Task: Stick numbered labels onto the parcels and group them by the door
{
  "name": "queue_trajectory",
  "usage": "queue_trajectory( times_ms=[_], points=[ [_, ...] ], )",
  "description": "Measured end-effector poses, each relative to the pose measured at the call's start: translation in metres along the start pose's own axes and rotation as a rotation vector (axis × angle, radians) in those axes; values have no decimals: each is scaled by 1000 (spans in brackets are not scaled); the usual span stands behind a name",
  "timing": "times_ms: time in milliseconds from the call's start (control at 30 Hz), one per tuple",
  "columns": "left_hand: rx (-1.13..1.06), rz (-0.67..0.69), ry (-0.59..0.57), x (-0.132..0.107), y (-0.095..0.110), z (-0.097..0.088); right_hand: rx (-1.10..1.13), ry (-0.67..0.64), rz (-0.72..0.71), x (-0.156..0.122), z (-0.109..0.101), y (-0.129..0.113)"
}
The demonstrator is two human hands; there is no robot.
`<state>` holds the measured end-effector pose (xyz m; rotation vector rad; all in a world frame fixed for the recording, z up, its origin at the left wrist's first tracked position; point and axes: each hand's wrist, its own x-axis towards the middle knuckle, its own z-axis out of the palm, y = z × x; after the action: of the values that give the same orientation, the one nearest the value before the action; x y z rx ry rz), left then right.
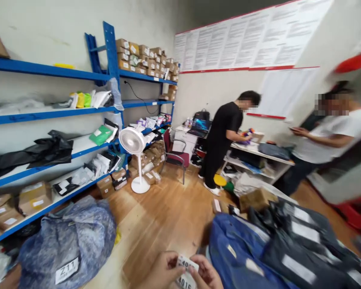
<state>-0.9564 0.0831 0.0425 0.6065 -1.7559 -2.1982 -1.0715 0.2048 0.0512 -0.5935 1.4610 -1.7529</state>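
At the bottom middle of the head view, my left hand (162, 272) and my right hand (207, 273) pinch white printed number labels (186, 263) between thumbs and fingers. "4016" reads on the lower label; fingers cover part of the upper number. Just right of my hands lies a blue sack (228, 249) beside black plastic parcels (301, 241) with white labels. To the left sits a full grey-blue sack (75, 233) with a "Z11" tag (66, 271).
Blue shelving (48, 114) with boxes and bagged parcels runs along the left. A white standing fan (140, 168) and a maroon chair (177, 157) stand ahead. One person (225, 132) leans over a white desk (266, 154); another person (333, 132) holds a phone at right.
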Motion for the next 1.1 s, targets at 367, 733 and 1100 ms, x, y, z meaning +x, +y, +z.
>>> queue_trajectory(
  times_ms=[367,733,1100],
  points=[
    [-187,24,689,206,60,-122,31,-411,190,330,66,-26],
    [-20,-114,547,475,86,-213,-19,-167,275,595,24,-29],
    [-81,-294,920,695,22,-277,-76,-250,386,847,-12,50]
  ],
)
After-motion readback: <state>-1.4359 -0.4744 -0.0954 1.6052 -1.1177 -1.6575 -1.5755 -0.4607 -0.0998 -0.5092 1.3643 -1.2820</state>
